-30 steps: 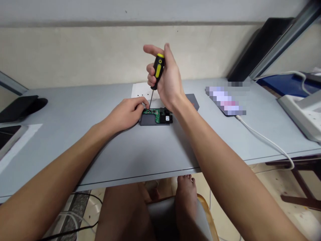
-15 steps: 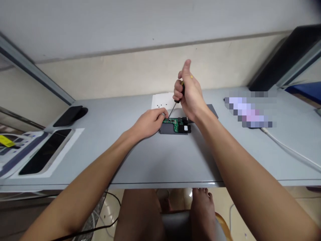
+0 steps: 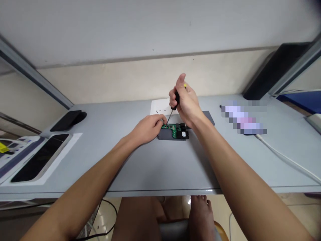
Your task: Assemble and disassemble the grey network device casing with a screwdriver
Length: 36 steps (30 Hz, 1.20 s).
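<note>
A green circuit board [image 3: 174, 127] with black connectors lies in a dark grey case [image 3: 165, 134] on the desk. My left hand [image 3: 149, 128] is closed over the left end of board and case, its fingertips curled at the board's upper left. In my right hand [image 3: 187, 102] is a screwdriver [image 3: 177, 97] with a black and yellow handle. My fingers wrap round that handle and the thumb points up. The slanted shaft reaches down to the board beside my left fingertips; the tip's exact contact is too small to tell.
Several small dark screws rest on white paper [image 3: 156, 104] behind the board. A flat grey piece [image 3: 209, 117] lies partly behind my right wrist. To the left are a dark-screened phone [image 3: 40, 159] and a black object [image 3: 66, 121]. On the right, a white cable [image 3: 281, 154] leads to a blurred-out device.
The view has tilted slightly, so the desk sits lower. My right hand and the screwdriver have come down a little and leftward relative to the board. My left hand keeps its place.
</note>
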Available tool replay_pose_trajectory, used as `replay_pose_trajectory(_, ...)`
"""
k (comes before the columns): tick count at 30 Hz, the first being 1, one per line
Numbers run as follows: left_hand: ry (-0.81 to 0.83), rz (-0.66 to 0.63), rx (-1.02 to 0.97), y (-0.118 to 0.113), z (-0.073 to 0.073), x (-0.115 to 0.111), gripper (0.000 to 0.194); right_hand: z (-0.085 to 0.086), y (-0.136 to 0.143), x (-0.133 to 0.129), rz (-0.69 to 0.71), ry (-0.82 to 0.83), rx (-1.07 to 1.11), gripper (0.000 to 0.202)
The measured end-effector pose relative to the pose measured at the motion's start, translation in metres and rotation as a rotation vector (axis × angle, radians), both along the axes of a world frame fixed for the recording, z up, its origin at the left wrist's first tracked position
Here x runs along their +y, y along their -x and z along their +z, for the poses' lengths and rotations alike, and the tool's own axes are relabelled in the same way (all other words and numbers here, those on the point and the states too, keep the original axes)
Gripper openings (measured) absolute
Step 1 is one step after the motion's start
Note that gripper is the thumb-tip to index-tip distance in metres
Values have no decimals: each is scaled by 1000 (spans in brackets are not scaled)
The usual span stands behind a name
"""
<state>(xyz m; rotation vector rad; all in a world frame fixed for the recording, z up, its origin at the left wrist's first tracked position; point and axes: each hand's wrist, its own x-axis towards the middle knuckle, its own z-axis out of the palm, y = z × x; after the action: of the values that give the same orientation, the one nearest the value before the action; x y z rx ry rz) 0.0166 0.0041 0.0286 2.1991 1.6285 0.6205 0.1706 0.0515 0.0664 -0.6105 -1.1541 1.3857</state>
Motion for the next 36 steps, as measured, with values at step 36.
replay_pose_trajectory(36,-5,-34,-69,7,-10,3,28,6,1,-6,-2,-49,-89,50)
